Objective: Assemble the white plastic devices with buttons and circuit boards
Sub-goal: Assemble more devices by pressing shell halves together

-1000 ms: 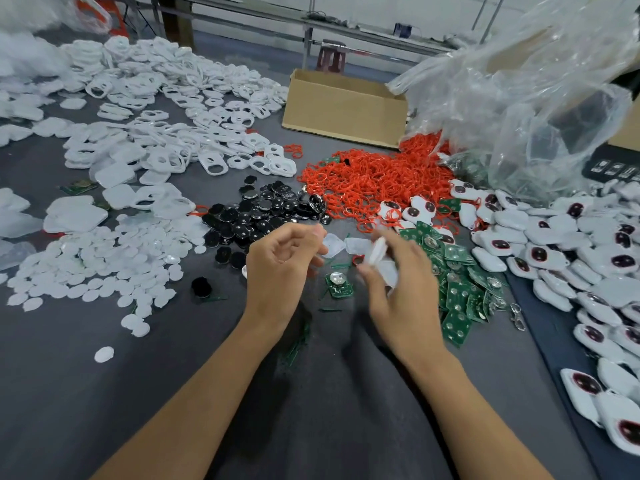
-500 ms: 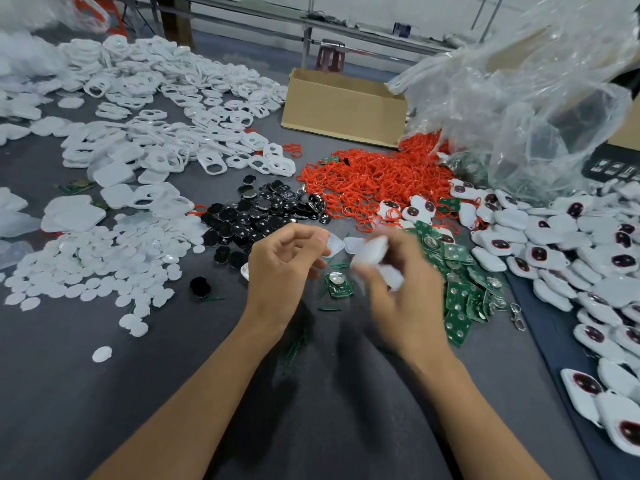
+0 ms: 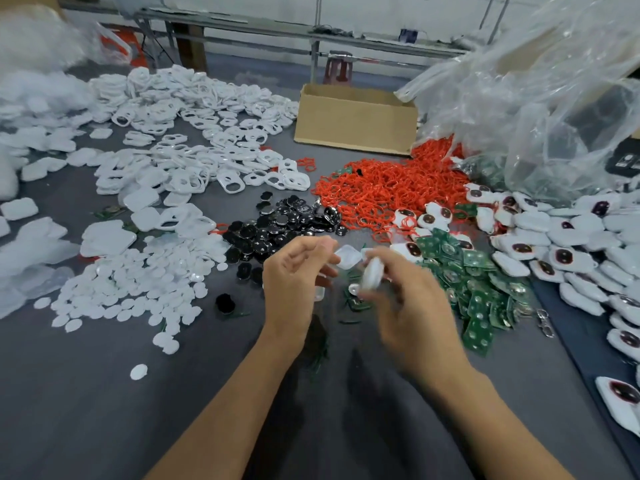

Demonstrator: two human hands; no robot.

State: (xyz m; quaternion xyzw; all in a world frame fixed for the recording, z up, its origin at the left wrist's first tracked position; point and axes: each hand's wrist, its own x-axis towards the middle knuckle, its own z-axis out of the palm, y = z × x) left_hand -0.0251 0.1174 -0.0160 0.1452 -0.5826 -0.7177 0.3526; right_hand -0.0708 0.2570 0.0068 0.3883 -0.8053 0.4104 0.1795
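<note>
Green boards (image 3: 479,299), seemingly white casing (image 3: 372,275)

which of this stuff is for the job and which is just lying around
For the job:
- shell, held in the right hand
- circuit boards
- black buttons
- white frames
- red rings, probably
- finished devices

Lying about:
- cardboard box
- plastic bag
- stool

The right hand (image 3: 412,306) — gripping the white shell (image 3: 372,274) — has dipped slightly lower.
</note>
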